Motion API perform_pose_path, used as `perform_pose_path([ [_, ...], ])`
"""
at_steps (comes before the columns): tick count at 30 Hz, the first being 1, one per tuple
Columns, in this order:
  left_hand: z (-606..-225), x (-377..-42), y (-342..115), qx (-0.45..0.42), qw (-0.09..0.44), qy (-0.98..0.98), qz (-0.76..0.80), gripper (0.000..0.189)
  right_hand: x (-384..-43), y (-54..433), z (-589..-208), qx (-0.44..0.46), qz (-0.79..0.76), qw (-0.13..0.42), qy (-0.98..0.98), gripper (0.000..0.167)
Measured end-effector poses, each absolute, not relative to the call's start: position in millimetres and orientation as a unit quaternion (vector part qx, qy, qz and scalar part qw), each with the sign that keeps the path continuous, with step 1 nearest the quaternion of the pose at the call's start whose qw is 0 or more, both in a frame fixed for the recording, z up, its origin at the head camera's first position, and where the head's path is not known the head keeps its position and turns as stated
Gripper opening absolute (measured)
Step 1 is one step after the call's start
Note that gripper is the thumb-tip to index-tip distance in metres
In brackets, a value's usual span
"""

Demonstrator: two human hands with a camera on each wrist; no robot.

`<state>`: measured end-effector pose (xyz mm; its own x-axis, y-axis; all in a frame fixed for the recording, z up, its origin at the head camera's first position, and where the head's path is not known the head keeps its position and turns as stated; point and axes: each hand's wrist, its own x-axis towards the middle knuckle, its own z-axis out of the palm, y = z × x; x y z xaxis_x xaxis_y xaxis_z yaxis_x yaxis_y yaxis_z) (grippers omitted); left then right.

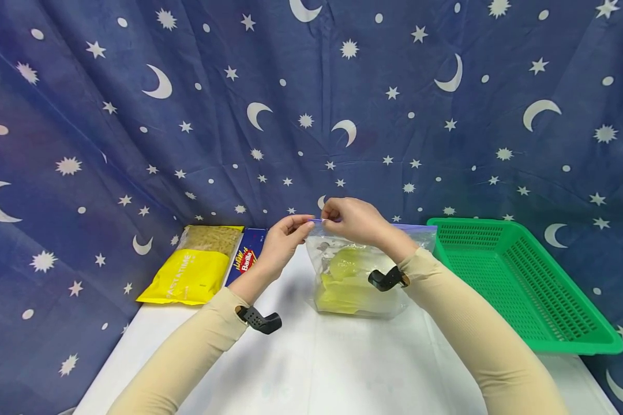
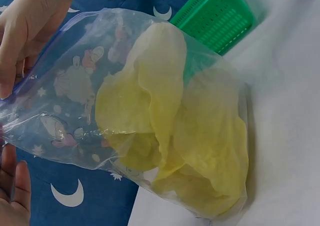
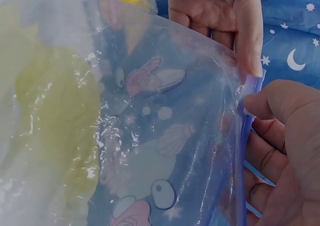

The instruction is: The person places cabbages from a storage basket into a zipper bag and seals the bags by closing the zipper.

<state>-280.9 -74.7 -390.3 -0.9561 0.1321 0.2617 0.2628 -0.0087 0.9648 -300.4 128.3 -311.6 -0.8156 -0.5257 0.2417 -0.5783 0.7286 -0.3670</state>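
A clear zip bag [image 1: 360, 282] with a purple closure strip and printed cartoon figures stands upright on the table. Inside it are pale yellow, crumpled, leaf-like pieces [image 2: 165, 116]. My left hand [image 1: 285, 239] pinches the strip's left end between thumb and fingers. Close beside it, my right hand [image 1: 355, 219] pinches the small pale slider [image 3: 248, 108] on the strip. In the right wrist view the left thumb presses the strip's tip just above the slider. The left wrist view shows both hands only partly, at its left edge.
A yellow pasta bag [image 1: 194, 276] lies at the back left, next to a blue Barilla box [image 1: 249, 253]. To the right stands a green slotted basket [image 1: 519, 288]. White cloth [image 1: 311, 369] covers the table, and a blue star-and-moon curtain [image 1: 311, 86] hangs behind.
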Motion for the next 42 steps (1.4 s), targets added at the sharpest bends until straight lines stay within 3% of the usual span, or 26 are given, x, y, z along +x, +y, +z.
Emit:
perform_pose_path([
  [24,-392.9,-280.9,-69.0,-0.130,0.064,-0.704,-0.695,0.024,-296.5,131.2,-306.9,0.306,0.220,0.026,-0.926,0.009],
  [42,-393.1,-280.2,-69.3,-0.136,0.065,-0.698,-0.700,0.026,-292.0,146.4,-299.5,0.318,0.167,0.033,-0.933,0.011],
])
